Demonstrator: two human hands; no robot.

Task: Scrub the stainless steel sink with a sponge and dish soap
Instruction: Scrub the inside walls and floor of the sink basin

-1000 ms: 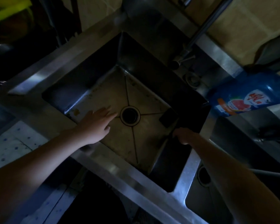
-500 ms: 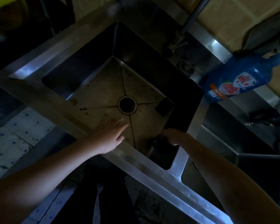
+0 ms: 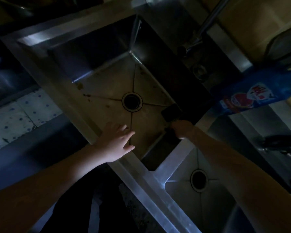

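At the left, the left hand [image 3: 115, 142] is spread flat with the fingers open, holding nothing, over the near edge of the sink [image 3: 97, 78], and its fingers point toward the drain [image 3: 132, 102]. Brown stains are on the sink floor at the left of the drain. To the right of the drain, a dark block that I take for the sponge [image 3: 170, 112] lies by the right wall, its long side along that wall. The right hand [image 3: 181, 129] is just beside it, on the near side; it seems curled, but it is too dark to tell if it grips anything. This hand is clearly the nearer one to the sponge. Further right, the blue soap bottle [image 3: 252, 94] stands on the counter, apart from both hands.
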